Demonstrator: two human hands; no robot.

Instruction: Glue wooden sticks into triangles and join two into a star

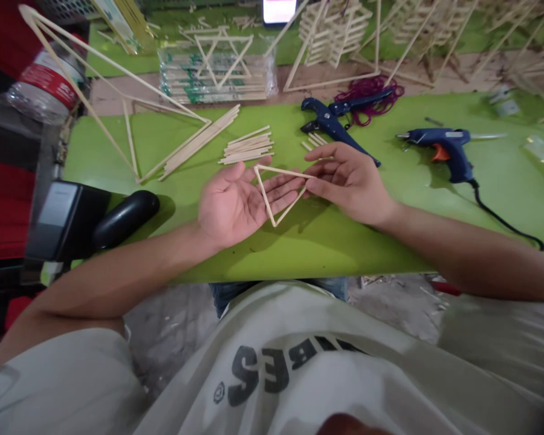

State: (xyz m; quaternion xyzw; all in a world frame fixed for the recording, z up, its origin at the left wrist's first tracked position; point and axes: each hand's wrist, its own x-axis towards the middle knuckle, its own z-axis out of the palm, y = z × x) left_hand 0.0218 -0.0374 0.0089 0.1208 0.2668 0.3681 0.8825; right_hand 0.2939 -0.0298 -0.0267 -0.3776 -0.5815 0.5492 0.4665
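Observation:
A small triangle of thin wooden sticks [266,196] is held over the front of the green table. My right hand [351,184] pinches its right corner between thumb and fingers. Beneath the triangle, my left hand [236,202] lies palm up with its fingers stretched out and the thumb apart. Just beyond the hands is a short pile of cut sticks [247,146]. A bundle of longer sticks [202,142] lies to its left. A few more short sticks [314,141] show behind my right hand.
A blue cutter [329,121] and purple string [381,99] lie behind my right hand. The blue glue gun [444,148] with its cord is at right. At left are a large stick frame [129,136], a black mouse [127,219] and a black box [68,217]. Stick structures [335,30] stand at the back.

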